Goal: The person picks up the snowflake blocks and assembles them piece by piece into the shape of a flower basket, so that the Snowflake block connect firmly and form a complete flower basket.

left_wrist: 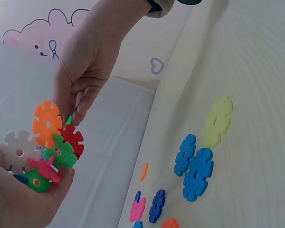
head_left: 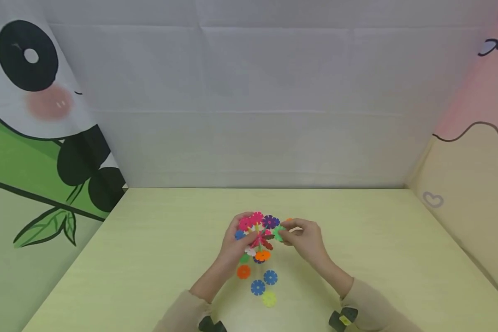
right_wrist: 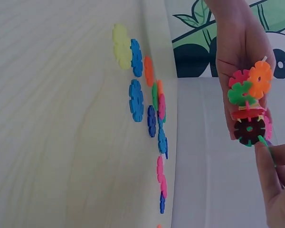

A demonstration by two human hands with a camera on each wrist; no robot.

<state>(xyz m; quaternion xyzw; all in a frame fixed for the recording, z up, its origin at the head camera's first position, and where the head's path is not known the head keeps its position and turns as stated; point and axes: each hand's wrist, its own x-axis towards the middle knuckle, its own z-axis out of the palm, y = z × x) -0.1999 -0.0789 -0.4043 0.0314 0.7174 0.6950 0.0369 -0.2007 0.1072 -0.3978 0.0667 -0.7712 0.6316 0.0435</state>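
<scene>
My left hand [head_left: 232, 249] holds a cluster of interlocked plastic snowflake discs [head_left: 259, 240] above the table. Orange [left_wrist: 47, 124], white [left_wrist: 18, 151], green, pink and red discs stick out of it at various angles. On the cluster's right, my right hand [head_left: 306, 240] pinches a light green disc [head_left: 278, 233] between thumb and fingers. In the right wrist view that disc [right_wrist: 262, 140] is seen edge-on, against the rim of a dark red-brown disc [right_wrist: 242, 131] on the cluster. Whether the two are slotted together I cannot tell.
Loose discs lie on the pale table [head_left: 157, 258]: two blue ones [head_left: 257, 287], a yellow one [head_left: 269, 299] and an orange one [head_left: 243, 271] nearer me. Pink discs [right_wrist: 160, 168] and more blue ones lie beyond, partly behind the hands. A white cloth wall [head_left: 249, 138] closes the back.
</scene>
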